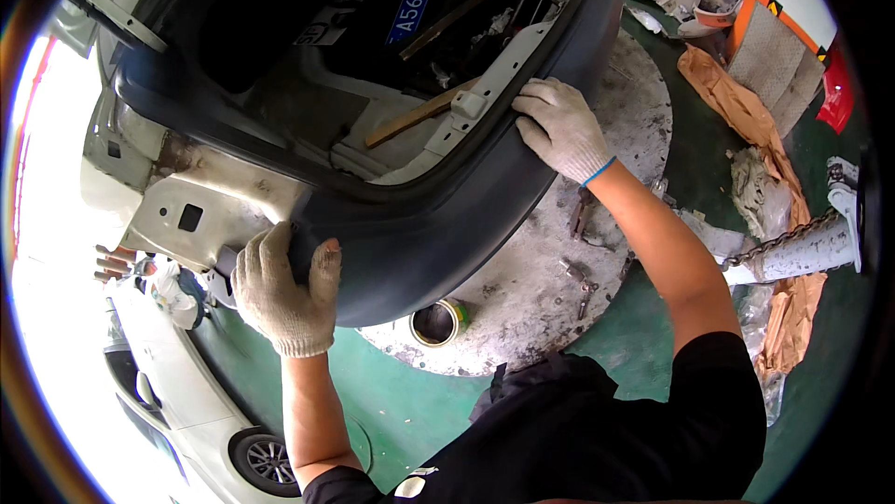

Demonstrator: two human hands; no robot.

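A dark grey bumper (438, 234) spans the back of a car body (200, 210) whose boot is open. My left hand (284, 294), in an off-white knit glove, grips the bumper's near left end, thumb on the outer face and fingers around the edge. Further right, my right hand (564, 131) wears a matching glove with a blue cuff. Its fingers curl over the bumper's upper edge, the thumb resting against the outer face. What lies under the fingertips is hidden on both hands.
Below the bumper is a round, stained platform (503, 317) with an open tin (434, 323) and a metal hand tool (580, 285). Wood strips (419, 115) and a blue plate (413, 8) lie in the boot. Brown paper (746, 112) and a chained metal arm (792, 257) are at right; a white car (186, 383) stands left.
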